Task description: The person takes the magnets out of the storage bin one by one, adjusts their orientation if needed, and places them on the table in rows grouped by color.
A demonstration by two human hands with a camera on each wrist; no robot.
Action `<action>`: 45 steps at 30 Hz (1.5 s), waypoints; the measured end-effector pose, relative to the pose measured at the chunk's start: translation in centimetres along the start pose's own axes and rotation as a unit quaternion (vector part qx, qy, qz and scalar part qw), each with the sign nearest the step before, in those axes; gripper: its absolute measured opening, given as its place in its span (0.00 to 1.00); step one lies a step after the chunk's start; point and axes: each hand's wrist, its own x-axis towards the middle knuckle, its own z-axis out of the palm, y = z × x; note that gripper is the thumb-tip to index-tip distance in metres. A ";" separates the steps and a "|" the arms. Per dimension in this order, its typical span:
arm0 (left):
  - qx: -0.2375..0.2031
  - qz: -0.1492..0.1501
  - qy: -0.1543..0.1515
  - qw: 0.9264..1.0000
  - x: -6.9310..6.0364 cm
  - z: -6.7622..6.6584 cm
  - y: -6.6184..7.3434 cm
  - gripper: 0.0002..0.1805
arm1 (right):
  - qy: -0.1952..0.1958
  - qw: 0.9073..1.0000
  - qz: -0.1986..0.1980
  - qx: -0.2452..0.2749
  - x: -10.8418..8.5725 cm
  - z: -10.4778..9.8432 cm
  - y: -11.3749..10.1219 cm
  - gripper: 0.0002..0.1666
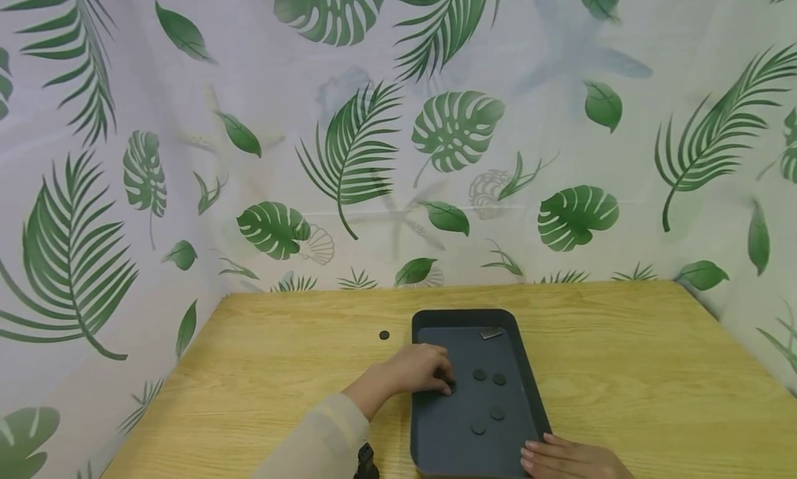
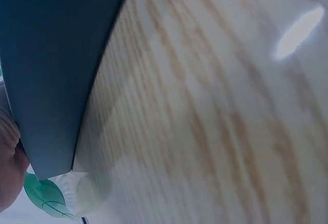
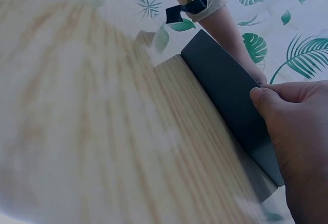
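Observation:
A dark rectangular baking tray [image 1: 461, 441] lies on the wooden table. My left hand [image 1: 423, 369] reaches over its left wall with the fingers curled down, pinching a small dark disc [image 1: 452, 387] near the tray floor. Several similar discs [image 1: 497, 413] lie flat to the right of that hand. At the tray's near right corner, my right hand [image 1: 575, 459] holds the rim. The right wrist view shows its thumb [image 3: 264, 98] against the outer wall [image 3: 225, 90] and its fingers over the edge. In the left wrist view only part of the left hand [image 2: 9, 162] shows beyond the tray wall.
A small metallic rectangular piece [image 1: 490, 333] lies at the tray's far right end. One loose dark disc [image 1: 384, 335] is on the table [image 1: 299, 347] left of the tray. A black device [image 1: 366, 462] is by the left sleeve. A leaf-patterned cloth [image 1: 386, 154] hangs behind.

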 end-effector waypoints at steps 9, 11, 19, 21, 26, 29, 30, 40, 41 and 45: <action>-0.034 0.014 0.000 0.999 0.2 0.1 -0.3 0.10 | -0.005 1.000 0.012 0.000 -0.4 0.0 -0.1 0.22; -0.034 0.016 0.001 0.999 0.2 0.1 -0.4 0.10 | -0.007 1.000 0.017 0.003 -0.3 -0.1 -0.1 0.22; -0.019 0.034 0.020 0.999 0.2 0.2 -0.7 0.10 | -0.013 1.000 0.017 0.003 -0.4 -0.2 0.0 0.22; -0.016 0.040 0.029 0.999 0.2 0.2 -0.8 0.10 | -0.013 1.000 0.017 0.004 -0.5 -0.2 0.0 0.22; -0.029 0.044 0.058 0.997 0.0 -0.1 -1.1 0.10 | -0.027 0.999 0.013 0.015 -0.8 -0.2 0.1 0.25; -0.034 0.042 0.076 0.996 -0.1 -0.5 -1.4 0.10 | -0.035 0.999 -0.009 0.003 -0.7 -0.1 0.4 0.27; -0.033 0.045 0.080 0.995 -0.2 -0.6 -1.4 0.10 | -0.034 0.999 -0.016 -0.001 -0.7 0.0 0.5 0.27; -0.027 0.071 0.100 0.992 -0.7 -2.5 -1.6 0.09 | -0.015 1.000 0.002 0.001 0.1 -0.3 0.1 0.25; -0.031 0.068 0.100 0.992 -0.8 -2.7 -1.6 0.09 | -0.014 1.000 0.004 0.000 0.1 -0.3 0.0 0.24; -0.049 0.055 0.096 0.993 -1.2 -3.1 -1.7 0.09 | -0.011 1.000 0.005 -0.002 0.1 -0.2 0.0 0.23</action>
